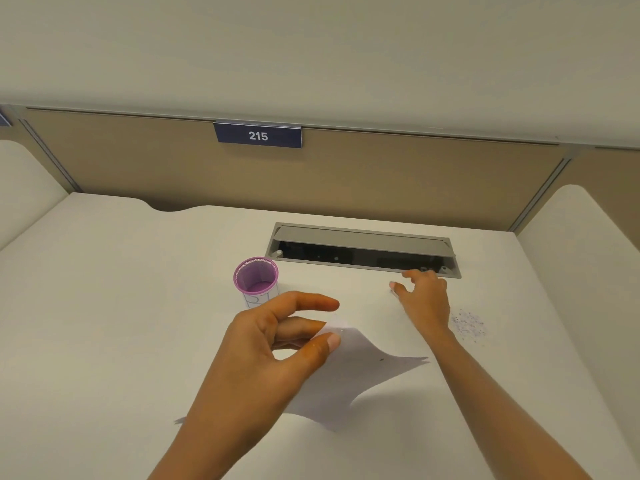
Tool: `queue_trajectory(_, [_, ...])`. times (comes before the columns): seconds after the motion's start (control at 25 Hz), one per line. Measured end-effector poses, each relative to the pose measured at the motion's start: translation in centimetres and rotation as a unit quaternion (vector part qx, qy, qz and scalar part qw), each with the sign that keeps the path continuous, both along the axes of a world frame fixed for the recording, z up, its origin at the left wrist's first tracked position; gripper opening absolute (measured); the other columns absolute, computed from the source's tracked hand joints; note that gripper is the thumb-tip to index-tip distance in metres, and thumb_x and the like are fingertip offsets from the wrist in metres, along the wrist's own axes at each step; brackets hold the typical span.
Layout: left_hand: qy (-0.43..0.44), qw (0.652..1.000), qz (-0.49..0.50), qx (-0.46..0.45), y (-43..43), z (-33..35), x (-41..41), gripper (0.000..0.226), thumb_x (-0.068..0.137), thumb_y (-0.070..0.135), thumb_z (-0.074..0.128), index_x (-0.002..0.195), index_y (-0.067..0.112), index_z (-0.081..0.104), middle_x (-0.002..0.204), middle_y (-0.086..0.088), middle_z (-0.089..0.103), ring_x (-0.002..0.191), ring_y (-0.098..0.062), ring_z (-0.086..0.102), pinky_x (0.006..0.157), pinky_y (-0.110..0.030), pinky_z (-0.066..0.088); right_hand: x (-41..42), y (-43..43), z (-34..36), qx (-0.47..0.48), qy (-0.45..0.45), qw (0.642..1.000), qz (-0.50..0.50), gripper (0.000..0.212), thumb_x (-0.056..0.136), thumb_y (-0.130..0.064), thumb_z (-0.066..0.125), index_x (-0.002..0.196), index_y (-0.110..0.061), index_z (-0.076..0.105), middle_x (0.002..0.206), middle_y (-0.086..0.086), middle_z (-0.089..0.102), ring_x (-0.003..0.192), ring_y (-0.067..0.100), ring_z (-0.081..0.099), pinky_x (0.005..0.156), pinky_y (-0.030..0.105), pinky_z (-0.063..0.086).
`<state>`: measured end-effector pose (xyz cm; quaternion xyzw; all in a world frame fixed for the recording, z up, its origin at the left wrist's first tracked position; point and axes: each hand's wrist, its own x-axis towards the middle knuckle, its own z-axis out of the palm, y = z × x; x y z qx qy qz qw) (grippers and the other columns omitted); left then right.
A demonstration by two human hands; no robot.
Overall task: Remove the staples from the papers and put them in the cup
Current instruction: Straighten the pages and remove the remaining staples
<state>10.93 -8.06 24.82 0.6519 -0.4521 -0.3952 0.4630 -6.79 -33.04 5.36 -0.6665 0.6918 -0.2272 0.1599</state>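
Pinching one corner of the paper [356, 375] between thumb and a finger, the left hand [263, 355] holds it up off the desk [104, 323], index finger sticking out straight. Further out, the right hand [424, 299] reaches over the desk with fingers curled down, can't tell if it's got anything. Little scatter of specks [468, 325] just right of it. The purple cup [256, 277] stands upright behind the left hand, then the open cable box [363, 249] and a 215 sign [258, 135].

Left hand [277, 344] pinches paper [363, 372] corner; right hand [424, 299] over desk [104, 306].
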Motion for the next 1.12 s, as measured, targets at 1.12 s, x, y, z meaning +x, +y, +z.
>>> queue_trajectory(1.12, [-0.203,0.965,-0.055,-0.158,7.7,5.6,-5.1,0.023,0.068,0.054,0.057,0.090,0.047,0.060,0.084,0.033,0.068,0.089,0.006,0.067,0.079,-0.007,0.050,-4.6,27.6,24.6,-0.130,-0.225,0.917,0.304,0.018,0.076,-0.042,0.069,0.084,-0.027,0.072,0.076,-0.021,0.065,0.079,0.006,0.062,0.061,0.010,0.050])
